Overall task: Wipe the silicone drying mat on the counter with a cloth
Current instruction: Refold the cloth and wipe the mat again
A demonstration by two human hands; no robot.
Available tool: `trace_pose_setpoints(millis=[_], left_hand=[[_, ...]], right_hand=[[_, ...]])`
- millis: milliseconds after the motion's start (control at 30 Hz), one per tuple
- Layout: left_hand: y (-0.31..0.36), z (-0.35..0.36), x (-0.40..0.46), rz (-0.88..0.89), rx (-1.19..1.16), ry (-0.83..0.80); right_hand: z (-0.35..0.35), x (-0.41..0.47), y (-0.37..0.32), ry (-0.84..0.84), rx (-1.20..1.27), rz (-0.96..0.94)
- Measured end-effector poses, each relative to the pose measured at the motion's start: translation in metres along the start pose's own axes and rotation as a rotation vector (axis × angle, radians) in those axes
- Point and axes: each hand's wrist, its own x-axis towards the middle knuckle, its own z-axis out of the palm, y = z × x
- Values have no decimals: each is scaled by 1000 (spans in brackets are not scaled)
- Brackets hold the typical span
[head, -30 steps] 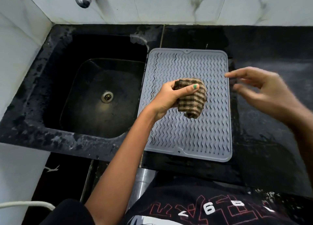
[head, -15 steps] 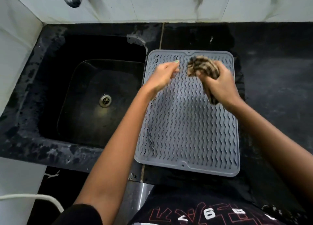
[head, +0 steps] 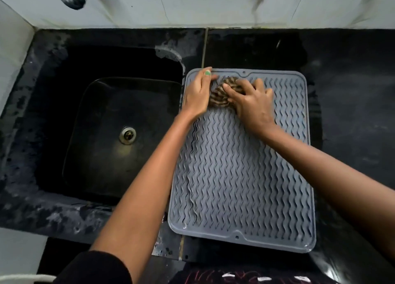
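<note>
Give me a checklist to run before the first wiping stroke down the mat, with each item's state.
1. Brown checked cloth bunched on the grey ribbed silicone mat, at its far end: ok.
2. Right hand pressing the cloth down: ok.
3. Left hand steadying the mat's far left corner: ok.
4. Mat flat on the black stone counter: ok, though its left edge reaches the black sink.
5. Stroke path toward the near edge free of objects: ok.
6. Cloth damp: cannot tell.
</note>
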Motion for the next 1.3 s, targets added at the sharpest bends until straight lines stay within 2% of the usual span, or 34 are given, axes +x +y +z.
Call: trace_pose_setpoints(millis=[200, 300, 367, 433, 500, 567, 667, 800, 900, 1067, 1167, 1300], left_hand=[[-4, 1, -1, 27, 7, -1], [-1, -3, -2, 45, 61, -19], [0, -3, -2, 173, 293, -90], [-2, 3, 1, 315, 734, -131], [-2, 5, 5, 352, 939, -133], [-4, 5, 9, 364, 981, -163], [-13, 5, 10, 366, 951, -219], [-12, 5, 12, 306, 846, -205], [-15, 4, 14, 358, 881, -247], [-14, 5, 10, 344, 841, -234], [-12, 4, 9, 348, 821, -237], [-13, 7, 12, 397, 907, -243]], right_hand=[[0, 58, 4, -58, 29, 148], [-11, 84, 12, -96, 343, 231], [-25, 99, 20, -162, 659, 377], [-37, 93, 24, -63, 711, 452], [-34, 57, 22, 61, 616, 404], [-20, 4, 9, 88, 421, 251], [0, -31, -9, 80, 47, 85], [4, 5, -4, 123, -118, 17], [4, 22, -3, 65, -118, 20], [-7, 29, -3, 15, -55, 35], [-18, 1, -3, 2, 34, -16], [-40, -83, -28, 15, 232, -173]])
